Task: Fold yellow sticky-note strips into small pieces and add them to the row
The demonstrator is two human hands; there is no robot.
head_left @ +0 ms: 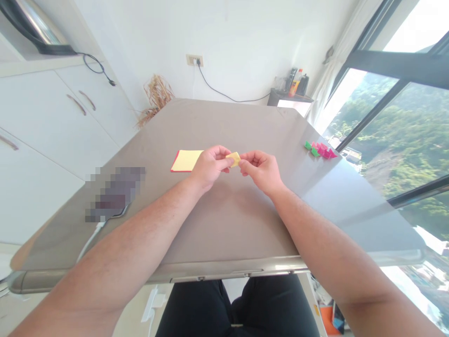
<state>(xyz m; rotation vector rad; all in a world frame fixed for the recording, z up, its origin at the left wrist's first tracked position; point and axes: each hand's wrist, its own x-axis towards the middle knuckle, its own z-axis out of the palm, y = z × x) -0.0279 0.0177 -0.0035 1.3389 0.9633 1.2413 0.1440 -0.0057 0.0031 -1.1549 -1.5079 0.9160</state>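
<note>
Between my two hands, a small folded piece of yellow paper (234,159) is held above the middle of the table. My left hand (211,164) pinches its left side between thumb and fingers. At its right edge, the thumb and forefinger of my right hand (260,168) are closed on it too. A pad of yellow paper sheets (185,160) with a red edge lies flat on the table, its right end hidden behind my left hand. Over at the right stand several small folded paper pieces (321,150) in pink and green.
On the grey table (231,126), a pixelated phone-like object (117,194) with a white cable (89,241) lies at the left. Bottles (296,83) stand on a small cabinet beyond the far right corner. A window (396,103) borders the right side, white cupboards (52,112) the left.
</note>
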